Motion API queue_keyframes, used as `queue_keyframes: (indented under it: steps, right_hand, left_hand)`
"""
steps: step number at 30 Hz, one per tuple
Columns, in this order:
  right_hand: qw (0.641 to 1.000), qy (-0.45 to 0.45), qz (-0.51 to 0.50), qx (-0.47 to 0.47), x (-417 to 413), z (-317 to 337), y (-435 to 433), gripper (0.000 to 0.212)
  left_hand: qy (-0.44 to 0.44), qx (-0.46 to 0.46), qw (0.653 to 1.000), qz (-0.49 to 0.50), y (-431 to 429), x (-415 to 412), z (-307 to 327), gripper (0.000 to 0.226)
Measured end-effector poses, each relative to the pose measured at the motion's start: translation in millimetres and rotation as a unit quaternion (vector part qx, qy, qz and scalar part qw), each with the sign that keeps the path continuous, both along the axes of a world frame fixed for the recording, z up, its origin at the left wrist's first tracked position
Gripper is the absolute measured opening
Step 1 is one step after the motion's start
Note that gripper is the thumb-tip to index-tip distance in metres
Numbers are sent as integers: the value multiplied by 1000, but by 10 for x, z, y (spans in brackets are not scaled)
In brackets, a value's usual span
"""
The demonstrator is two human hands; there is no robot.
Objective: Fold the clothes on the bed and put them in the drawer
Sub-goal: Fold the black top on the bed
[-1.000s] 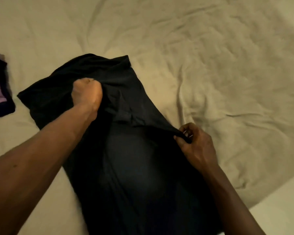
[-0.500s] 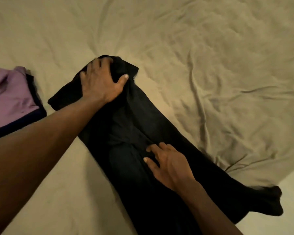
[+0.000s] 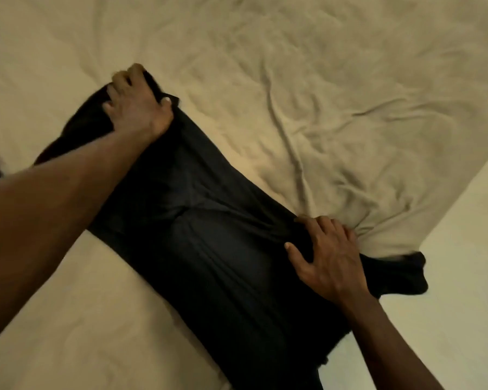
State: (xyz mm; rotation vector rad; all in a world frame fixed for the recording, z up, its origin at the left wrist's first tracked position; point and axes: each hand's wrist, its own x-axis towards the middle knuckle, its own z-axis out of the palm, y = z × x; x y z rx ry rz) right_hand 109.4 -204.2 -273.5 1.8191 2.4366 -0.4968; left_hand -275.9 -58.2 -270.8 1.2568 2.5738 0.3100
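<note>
Seemingly taut, black garment (image 3: 209, 249) spans left hand (image 3: 135, 108) to right hand (image 3: 330, 260).

Black garment (image 3: 209, 235), folded lengthwise into a long band, lying flat on the bed (image 3: 321, 80), running diagonally from upper left of the frame to lower right, faint lengthwise creases, upper-left end bunched, a rumpled end sticking out at right.
</note>
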Motion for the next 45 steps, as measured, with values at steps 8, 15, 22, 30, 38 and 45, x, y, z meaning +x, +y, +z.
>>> queue_keyframes:
  steps: [8,15,22,30,38,45]
  right_hand:
    - [994,-64,-39,-83,1139,318,-204,54]
    - [1000,-24,0,0,1464,489,-528,51]
    - [981,155,-65,-101,1446,405,-1125,36]
    - [861,281,-367,-210,1395,-69,-871,28]
    - [870,312,-381,-32,1559,9,-929,27]
    - [886,236,-398,24,1468,-20,-1019,19]
  left_hand:
    - [-77,104,853,-505,-1530,1705,-109,55]
    - [-1,45,853,-520,-1789,2187,-309,65]
    - [15,24,838,-544,-1920,1969,-211,62]
    - [45,-38,783,-619,-2109,2172,-49,80]
    - [-12,-3,766,-642,-2126,2525,178,30]
    - [-32,-27,736,-676,-2437,2605,222,33]
